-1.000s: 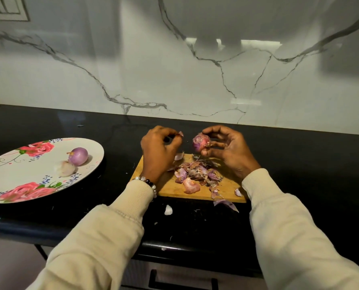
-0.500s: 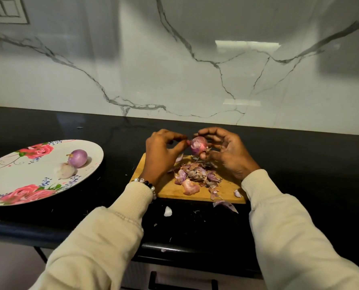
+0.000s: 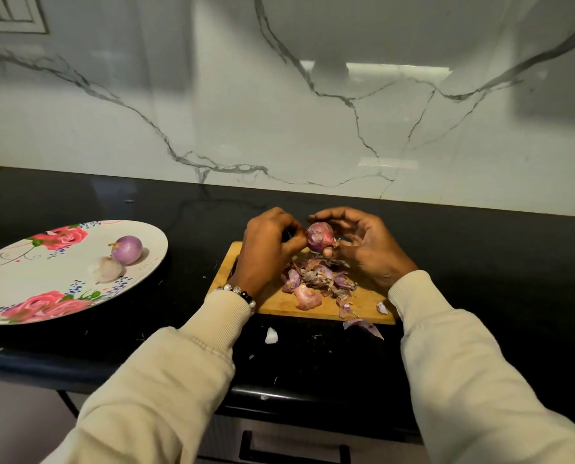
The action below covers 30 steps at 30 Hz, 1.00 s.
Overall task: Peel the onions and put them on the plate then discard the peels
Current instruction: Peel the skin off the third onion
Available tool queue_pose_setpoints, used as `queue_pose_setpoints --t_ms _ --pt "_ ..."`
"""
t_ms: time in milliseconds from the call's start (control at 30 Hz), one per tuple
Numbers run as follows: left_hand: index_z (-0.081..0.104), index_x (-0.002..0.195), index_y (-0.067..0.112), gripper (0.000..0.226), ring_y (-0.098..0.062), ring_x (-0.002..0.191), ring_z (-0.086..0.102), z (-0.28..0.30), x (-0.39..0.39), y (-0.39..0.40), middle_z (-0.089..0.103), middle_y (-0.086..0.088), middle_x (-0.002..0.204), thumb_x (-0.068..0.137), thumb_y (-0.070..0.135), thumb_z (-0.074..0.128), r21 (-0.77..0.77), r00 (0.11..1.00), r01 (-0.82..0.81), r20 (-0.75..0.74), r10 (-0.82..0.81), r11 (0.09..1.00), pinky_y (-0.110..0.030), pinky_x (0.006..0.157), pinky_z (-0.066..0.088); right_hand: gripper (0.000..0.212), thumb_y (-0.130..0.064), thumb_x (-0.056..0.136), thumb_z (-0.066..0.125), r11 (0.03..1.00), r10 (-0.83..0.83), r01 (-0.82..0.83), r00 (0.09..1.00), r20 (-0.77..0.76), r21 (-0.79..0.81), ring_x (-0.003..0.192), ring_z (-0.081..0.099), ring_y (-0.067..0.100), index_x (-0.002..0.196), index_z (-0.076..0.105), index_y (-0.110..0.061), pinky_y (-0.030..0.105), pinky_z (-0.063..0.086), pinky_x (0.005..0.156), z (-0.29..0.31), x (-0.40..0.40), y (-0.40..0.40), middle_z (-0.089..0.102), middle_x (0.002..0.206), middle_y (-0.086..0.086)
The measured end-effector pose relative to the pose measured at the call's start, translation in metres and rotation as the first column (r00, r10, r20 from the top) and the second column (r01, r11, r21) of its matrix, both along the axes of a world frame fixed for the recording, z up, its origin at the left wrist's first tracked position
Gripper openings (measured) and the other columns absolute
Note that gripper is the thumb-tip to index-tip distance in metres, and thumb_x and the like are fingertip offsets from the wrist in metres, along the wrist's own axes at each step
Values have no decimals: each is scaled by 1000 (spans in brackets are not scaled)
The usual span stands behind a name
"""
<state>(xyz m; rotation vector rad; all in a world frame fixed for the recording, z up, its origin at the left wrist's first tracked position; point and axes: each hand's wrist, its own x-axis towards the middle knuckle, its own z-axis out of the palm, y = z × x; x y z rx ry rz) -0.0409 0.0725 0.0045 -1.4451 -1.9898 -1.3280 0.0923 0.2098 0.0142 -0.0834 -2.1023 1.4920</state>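
Onion in hand: small reddish onion (image 3: 320, 236), centre of frame, held up above the far edge of the cutting board (image 3: 272, 301); patches of skin on it, bit of root end hanging at lower right.
Right hand: right hand (image 3: 368, 251) cups the onion, fingers arched over the top, thumb under it; grip grasping the onion.
Left hand: left hand (image 3: 268, 251) just left of the onion, fingers curled, thumb and fingertips meeting at the onion's left side (looks like a pinch on the skin, exact contact hard to make out); beaded bracelet (image 3: 238, 294) on the wrist.
Peels: pile of purple and brown peels (image 3: 317, 280) on the board under the hands; one peel piece (image 3: 363, 325) off the board's near edge on the tabletop (image 3: 480, 256); white scrap (image 3: 271, 335) on the tabletop nearer the viewer.
Plate: floral plate (image 3: 28, 289), left of frame, on the tabletop well apart from the board.
On plate: purple peeled onion (image 3: 127, 250) and a paler peeled onion (image 3: 106, 268) touching it, right part of the plate.
Sleeves: cream sleeves (image 3: 165, 370) on both arms, lower frame.
Background: white marble wall (image 3: 279, 122) with grey veins, upper frame.
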Motion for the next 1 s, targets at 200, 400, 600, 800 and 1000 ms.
queue_pose_setpoints --t_ms 200,400,600,800,1000 --pt "64 80 9 6 -11 71 53 2 -2 0 58 1 83 83 11 69 29 998 -31 49 30 999 -21 62 40 52 17 74 72 999 -31 32 999 10 -26 108 66 9 115 63 -15 27 55 89 2 -1 -2 67 117 4" --pt "70 96 13 14 -13 84 62 0 -11 0 66 -1 96 83 9 69 121 986 -99 143 81 988 -36 76 56 51 15 79 69 997 -45 44 999 -5 -59 113 64 13 120 62 -15 27 54 90 3 2 -1 66 120 4" --pt "76 85 24 19 -18 85 59 -4 -11 2 68 5 85 83 40 66 74 995 -78 71 73 994 -52 77 49 51 16 80 67 999 -47 47 999 12 -23 111 64 14 121 62 -14 28 54 90 3 2 -2 65 121 5" --pt "77 102 16 20 -14 83 61 0 -6 -1 74 -2 90 82 21 76 86 1000 4 -15 -3 996 -24 71 48 50 16 82 66 998 -55 55 998 34 13 118 60 18 121 65 -15 38 53 99 2 2 -3 65 122 1" --pt "76 104 11 20 -13 74 68 -1 -4 -3 75 -4 87 86 20 71 -14 988 73 -136 -74 997 -32 69 56 51 16 83 64 997 -65 62 995 79 38 120 59 23 122 65 -16 45 50 102 1 1 -1 64 126 7"
